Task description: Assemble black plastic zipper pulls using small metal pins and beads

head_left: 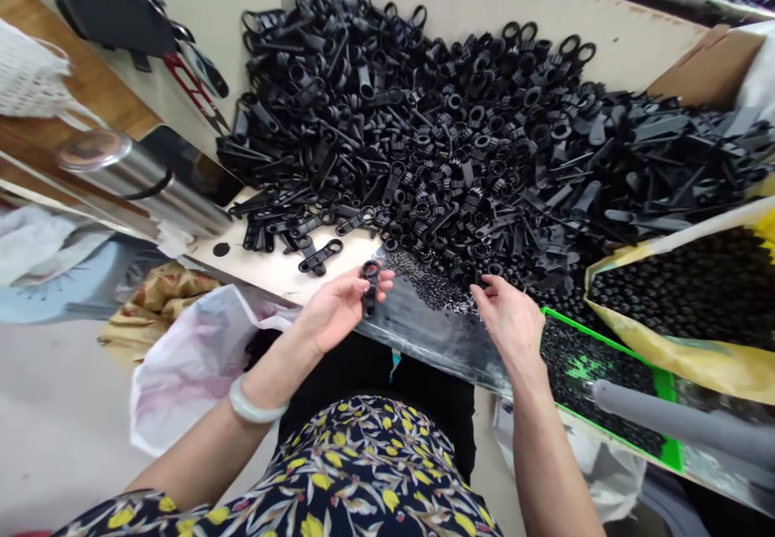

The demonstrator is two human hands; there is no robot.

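Observation:
My left hand [339, 304], with a pale bangle on its wrist, holds a black plastic part [370, 288] with a ring at its upper end and a flat strip below. The part stands roughly upright between thumb and fingers. My right hand [507, 311] reaches to the front edge of a large heap of black plastic parts [424, 117]. Its thumb and forefinger are pinched; what lies between them is too small to make out. Beside these fingertips lie small silvery pieces [461, 308] and tiny black pieces [433, 278]. Several similar ringed parts [320, 256] lie left of the heap.
At right stand a green-rimmed tray [672, 440] of small black pieces, a grey cylindrical tool [666, 416] and a yellow-edged bag [684, 351] of black pellets. A steel flask [151, 182] and red-handled snips [190, 89] are at left. A white bag [175, 392] hangs below the table edge.

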